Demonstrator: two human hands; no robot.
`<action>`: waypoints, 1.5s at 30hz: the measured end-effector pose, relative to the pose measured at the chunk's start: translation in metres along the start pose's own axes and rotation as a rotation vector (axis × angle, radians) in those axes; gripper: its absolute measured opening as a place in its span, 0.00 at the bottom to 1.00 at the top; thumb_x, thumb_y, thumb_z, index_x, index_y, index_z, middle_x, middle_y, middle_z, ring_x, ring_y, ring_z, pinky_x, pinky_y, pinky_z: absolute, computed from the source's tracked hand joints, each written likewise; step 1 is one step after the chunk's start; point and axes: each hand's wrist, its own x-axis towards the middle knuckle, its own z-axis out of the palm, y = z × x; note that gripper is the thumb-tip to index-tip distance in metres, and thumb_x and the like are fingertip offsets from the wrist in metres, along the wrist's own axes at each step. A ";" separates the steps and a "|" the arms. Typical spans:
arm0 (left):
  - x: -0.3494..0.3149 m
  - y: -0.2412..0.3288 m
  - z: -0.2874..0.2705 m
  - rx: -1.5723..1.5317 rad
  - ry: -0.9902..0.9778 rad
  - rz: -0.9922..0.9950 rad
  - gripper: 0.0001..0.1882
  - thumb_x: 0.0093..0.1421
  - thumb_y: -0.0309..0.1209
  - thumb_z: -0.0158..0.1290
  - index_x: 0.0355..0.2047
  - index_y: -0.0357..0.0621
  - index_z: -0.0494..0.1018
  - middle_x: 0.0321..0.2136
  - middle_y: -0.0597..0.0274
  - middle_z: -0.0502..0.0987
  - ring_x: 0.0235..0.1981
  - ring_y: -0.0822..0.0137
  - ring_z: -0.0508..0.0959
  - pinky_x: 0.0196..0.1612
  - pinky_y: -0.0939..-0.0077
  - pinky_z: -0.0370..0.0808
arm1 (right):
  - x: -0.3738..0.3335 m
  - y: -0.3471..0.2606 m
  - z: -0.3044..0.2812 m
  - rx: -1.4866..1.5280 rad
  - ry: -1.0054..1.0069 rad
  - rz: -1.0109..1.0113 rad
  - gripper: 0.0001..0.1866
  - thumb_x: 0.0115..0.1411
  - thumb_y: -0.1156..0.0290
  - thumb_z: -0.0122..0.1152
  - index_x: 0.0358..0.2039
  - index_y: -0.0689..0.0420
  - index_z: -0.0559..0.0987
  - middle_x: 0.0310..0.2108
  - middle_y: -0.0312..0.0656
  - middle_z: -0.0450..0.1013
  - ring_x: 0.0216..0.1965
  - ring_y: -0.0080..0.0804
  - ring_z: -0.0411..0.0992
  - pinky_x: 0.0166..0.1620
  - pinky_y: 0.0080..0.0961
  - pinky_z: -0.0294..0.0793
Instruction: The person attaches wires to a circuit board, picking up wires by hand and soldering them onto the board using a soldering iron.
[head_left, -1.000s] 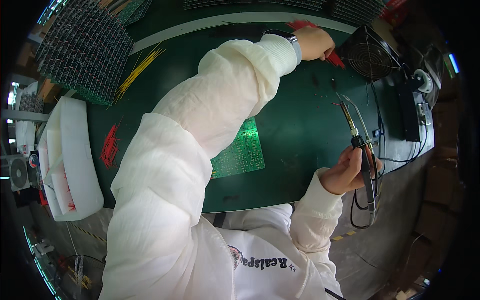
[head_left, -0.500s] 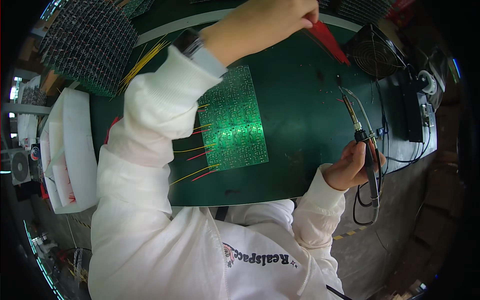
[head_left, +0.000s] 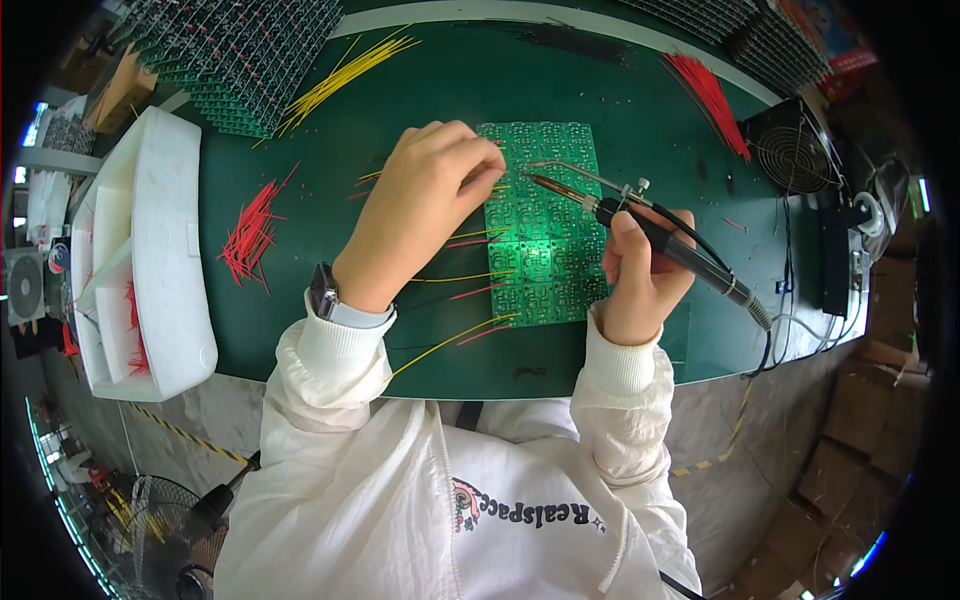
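A soldering iron (head_left: 704,264) with a thin metal feed tube alongside its tip is gripped in my right hand (head_left: 648,275). Its tip hangs over the upper part of a green circuit board panel (head_left: 545,285) lying on the bench. My left hand (head_left: 425,205) is closed in a pinch at the board's upper left edge. A bit of red wire (head_left: 497,142) shows by its fingers; the rest is hidden. Yellow wires (head_left: 455,335) and red wires (head_left: 478,290) stick out to the left from the board's left edge, some passing under my left hand.
Bundles of yellow wires (head_left: 350,75) and red wires (head_left: 712,105) lie at the back. Another red wire pile (head_left: 250,235) is at left, beside a white bin (head_left: 175,250). Stacked circuit boards (head_left: 240,60) stand back left; a small fan (head_left: 792,148) stands back right.
My left hand has come back from the red wire bundle to the board's left edge. My right hand has brought the soldering iron leftward over the board.
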 end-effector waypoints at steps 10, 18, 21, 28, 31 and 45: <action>-0.004 -0.002 0.004 0.039 0.025 0.034 0.03 0.49 0.24 0.57 0.25 0.42 0.73 0.24 0.64 0.72 0.28 0.62 0.70 0.34 0.71 0.68 | -0.003 0.012 0.001 -0.126 -0.022 -0.046 0.11 0.50 0.75 0.64 0.29 0.63 0.70 0.21 0.35 0.67 0.17 0.14 0.60 0.20 0.11 0.58; -0.003 -0.003 0.005 0.053 0.031 0.072 0.04 0.48 0.24 0.57 0.24 0.41 0.72 0.23 0.63 0.71 0.26 0.63 0.70 0.33 0.72 0.66 | -0.003 0.010 0.003 -0.122 -0.047 -0.035 0.11 0.50 0.75 0.64 0.28 0.63 0.70 0.20 0.34 0.67 0.17 0.13 0.60 0.20 0.11 0.58; -0.003 -0.004 0.006 0.034 0.038 0.081 0.04 0.47 0.23 0.57 0.24 0.41 0.72 0.23 0.63 0.71 0.26 0.63 0.70 0.33 0.72 0.66 | -0.003 0.011 0.001 -0.127 -0.064 -0.035 0.11 0.50 0.76 0.64 0.29 0.64 0.70 0.22 0.35 0.68 0.19 0.14 0.62 0.23 0.11 0.60; -0.004 -0.004 0.006 0.039 0.035 0.080 0.05 0.47 0.23 0.57 0.24 0.41 0.72 0.22 0.63 0.71 0.26 0.63 0.70 0.33 0.72 0.66 | -0.004 0.015 -0.001 -0.206 -0.053 -0.061 0.11 0.50 0.76 0.65 0.29 0.65 0.72 0.26 0.37 0.70 0.27 0.17 0.66 0.31 0.12 0.66; -0.004 -0.003 0.006 0.052 0.024 0.074 0.05 0.47 0.23 0.57 0.24 0.41 0.72 0.22 0.63 0.71 0.27 0.63 0.70 0.33 0.72 0.66 | -0.005 0.015 0.000 -0.202 -0.053 -0.061 0.11 0.49 0.75 0.65 0.29 0.65 0.72 0.26 0.37 0.70 0.27 0.17 0.66 0.31 0.13 0.67; -0.003 -0.004 0.009 0.132 0.020 0.134 0.05 0.47 0.23 0.57 0.24 0.40 0.72 0.23 0.64 0.71 0.27 0.64 0.70 0.35 0.72 0.67 | -0.001 -0.003 -0.006 -0.089 0.239 -0.226 0.08 0.52 0.72 0.58 0.27 0.61 0.69 0.14 0.35 0.64 0.11 0.16 0.58 0.14 0.12 0.53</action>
